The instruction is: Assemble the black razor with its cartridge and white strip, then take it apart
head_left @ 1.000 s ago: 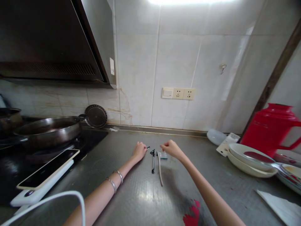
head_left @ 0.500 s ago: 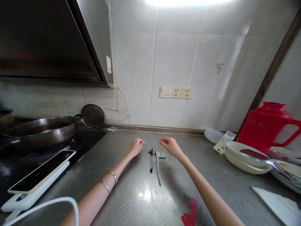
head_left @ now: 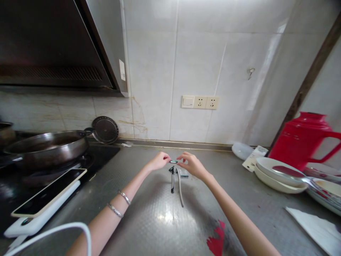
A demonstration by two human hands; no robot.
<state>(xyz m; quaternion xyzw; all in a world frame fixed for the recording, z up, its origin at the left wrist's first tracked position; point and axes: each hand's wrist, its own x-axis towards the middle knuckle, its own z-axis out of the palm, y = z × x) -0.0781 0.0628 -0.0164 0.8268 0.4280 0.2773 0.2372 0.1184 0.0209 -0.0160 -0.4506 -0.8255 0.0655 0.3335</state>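
Between my hands, just above the steel counter, is a small green-edged strip that looks like a razor cartridge (head_left: 173, 161). My left hand (head_left: 159, 161) pinches its left end between the fingertips. The fingers of my right hand (head_left: 192, 164) are closed at the other end, touching it. Below the hands lies a black-and-grey razor (head_left: 173, 180), its head pointing away from me. Beside it is a thin greyish rod (head_left: 180, 188), slightly bent. A small clear case (head_left: 183, 173) with a green strip inside lies by the rod's top, close under my right hand.
At left, a steel pan (head_left: 48, 145) stands on the hob, and a phone (head_left: 50, 193) rests on a white device with a white cable (head_left: 77, 224). Stacked dishes (head_left: 279, 181), a red thermos jug (head_left: 302, 142) and a white sheet (head_left: 314, 229) are at right.
My hands have come together. The cartridge has moved right in my left hand, and my right hand's fingers have reached its free end.
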